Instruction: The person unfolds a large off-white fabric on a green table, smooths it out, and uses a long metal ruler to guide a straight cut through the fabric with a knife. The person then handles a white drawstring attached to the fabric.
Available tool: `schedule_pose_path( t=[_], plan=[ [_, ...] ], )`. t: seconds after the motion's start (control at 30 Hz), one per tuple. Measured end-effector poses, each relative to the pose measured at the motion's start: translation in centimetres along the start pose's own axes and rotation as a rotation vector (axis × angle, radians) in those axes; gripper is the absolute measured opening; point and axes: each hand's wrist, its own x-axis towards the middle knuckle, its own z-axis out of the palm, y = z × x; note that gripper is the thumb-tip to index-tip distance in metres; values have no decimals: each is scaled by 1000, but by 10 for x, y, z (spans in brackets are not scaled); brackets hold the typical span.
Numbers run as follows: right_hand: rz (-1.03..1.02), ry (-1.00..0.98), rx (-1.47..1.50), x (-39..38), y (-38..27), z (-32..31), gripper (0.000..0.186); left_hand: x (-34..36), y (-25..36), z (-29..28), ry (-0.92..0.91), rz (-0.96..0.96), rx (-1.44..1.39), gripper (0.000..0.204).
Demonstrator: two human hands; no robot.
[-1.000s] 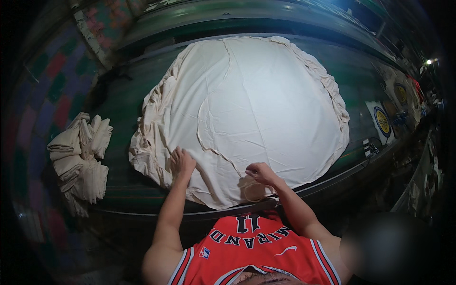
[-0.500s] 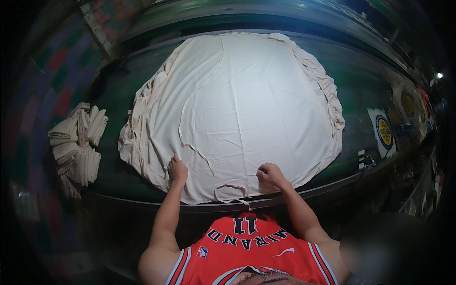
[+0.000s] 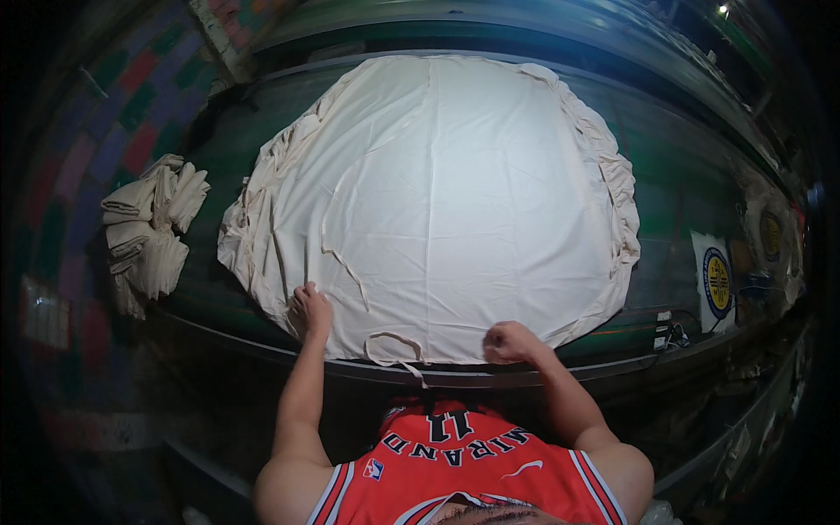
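A large cream cloth [image 3: 490, 201] lies spread in a rounded shape, its left and right sides gathered in ruffles. My left hand [image 3: 311, 310] is at its near left part, fingers curled on the fabric. At the near edge, to the right, my right hand [image 3: 511, 343] is closed like a fist against the cloth; its fingertips are hidden and slightly blurred. Between the hands a thin cream tie [image 3: 398, 343] loops and hangs over the table edge. Another thin strip [image 3: 337, 249] trails down the cloth's left half.
The cloth rests on a dark green table [image 3: 669, 210] with a raised front rail [image 3: 455, 376]. Folded cream cloths [image 3: 149, 236] are stacked at the left. A white piece with a round blue-and-yellow emblem [image 3: 717, 280] lies at the right, near small black-and-white items [image 3: 670, 331].
The cloth's near edge and its tie have shifted left. My left hand has moved slightly left with its fingers less pinched, while my right hand has come nearer the edge and a little right.
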Motion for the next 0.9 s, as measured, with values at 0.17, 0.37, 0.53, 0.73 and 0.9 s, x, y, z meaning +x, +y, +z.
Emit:
schedule_pose_path(
  t=[0.17, 0.37, 0.53, 0.73, 0.9],
  plan=[
    [-45, 94, -145, -49, 11, -22, 25, -25, -6, -23, -119, 29, 21, 30],
    [104, 190, -262, -55, 14, 8, 14, -28, -30, -20, -197, 87, -49, 34],
    [63, 325, -392, -63, 9, 22, 9, -24, -55, -12, -180, 198, -230, 37],
    [300, 172, -305, -61, -4, 22, 14, -26, -67, -7, -134, 215, -324, 39],
    [433, 64, -310, -53, -8, 25, 18, -27, -70, -17, -151, 250, -283, 40]
  ],
)
